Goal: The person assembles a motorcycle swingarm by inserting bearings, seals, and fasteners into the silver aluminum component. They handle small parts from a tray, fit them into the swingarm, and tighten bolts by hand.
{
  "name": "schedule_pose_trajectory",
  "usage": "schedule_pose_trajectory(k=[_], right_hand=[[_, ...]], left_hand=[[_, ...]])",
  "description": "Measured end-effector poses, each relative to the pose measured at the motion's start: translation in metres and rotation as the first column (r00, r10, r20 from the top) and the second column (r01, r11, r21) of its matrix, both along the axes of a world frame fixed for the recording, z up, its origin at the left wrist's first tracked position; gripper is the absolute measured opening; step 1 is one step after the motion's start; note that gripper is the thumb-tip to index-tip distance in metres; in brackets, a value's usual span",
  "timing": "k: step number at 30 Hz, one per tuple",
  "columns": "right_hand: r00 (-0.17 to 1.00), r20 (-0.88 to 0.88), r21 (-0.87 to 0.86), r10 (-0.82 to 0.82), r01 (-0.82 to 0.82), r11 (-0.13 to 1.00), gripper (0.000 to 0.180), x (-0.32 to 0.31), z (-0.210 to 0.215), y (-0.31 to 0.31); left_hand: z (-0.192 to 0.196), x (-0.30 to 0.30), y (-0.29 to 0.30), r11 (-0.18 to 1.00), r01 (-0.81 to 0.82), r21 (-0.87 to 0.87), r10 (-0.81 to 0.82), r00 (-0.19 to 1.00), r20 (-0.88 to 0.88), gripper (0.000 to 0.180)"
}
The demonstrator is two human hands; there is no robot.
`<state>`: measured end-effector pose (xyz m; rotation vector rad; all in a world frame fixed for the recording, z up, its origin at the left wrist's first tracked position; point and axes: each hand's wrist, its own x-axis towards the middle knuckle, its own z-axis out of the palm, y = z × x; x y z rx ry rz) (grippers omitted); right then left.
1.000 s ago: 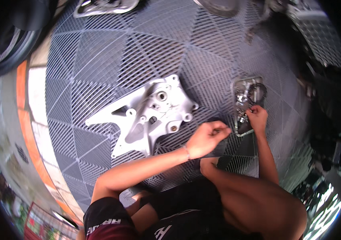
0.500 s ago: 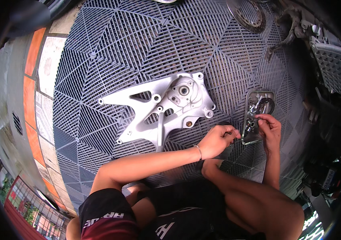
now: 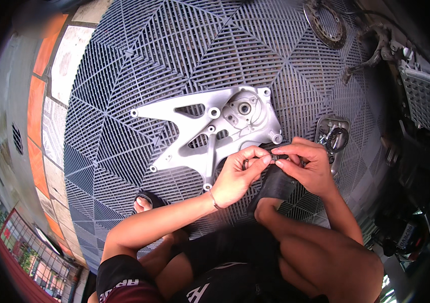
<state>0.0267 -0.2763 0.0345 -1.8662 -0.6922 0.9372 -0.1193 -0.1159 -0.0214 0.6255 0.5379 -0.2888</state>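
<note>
My left hand (image 3: 237,174) and my right hand (image 3: 307,164) meet fingertip to fingertip, both closed in a pinch. Between them is a small dark metal part (image 3: 276,157), mostly covered by the fingers, so its exact kind is unclear. A dark loop (image 3: 246,164) shows at the curled fingers of my left hand; whether it is worn or held I cannot make out. Just beyond my left hand lies a silver cast-metal vehicle bracket (image 3: 187,144), with a round bearing seat (image 3: 244,108) and several bolt holes. Past my right hand, a metal tray (image 3: 346,123) is partly hidden by it.
Small hardware and a black ring-shaped part (image 3: 336,139) lie in the tray. A brake disc (image 3: 326,25) rests at the far right, near dirty metal parts (image 3: 376,50) and a ribbed metal piece (image 3: 423,96). Dark slatted floor tiles (image 3: 139,76) spread beneath everything.
My right hand has left the tray and moved left to meet my left hand. The left hand has shifted left, and both now pinch the small metal part.
</note>
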Motion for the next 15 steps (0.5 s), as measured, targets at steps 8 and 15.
schedule_pose_trajectory(k=[8,15], right_hand=[[0.908,0.36,-0.258,0.216,-0.126,0.958,0.018,0.016,-0.011,0.062],[0.786,0.484,-0.517,0.384,-0.096,0.85,0.022,0.033,-0.08,0.109]], left_hand=[[-0.011,-0.021,0.037,0.929,0.112,0.353,-0.102,0.994,-0.046,0.021],[-0.018,-0.028,0.081,0.854,0.022,0.52,-0.014,1.0,-0.018,0.018]])
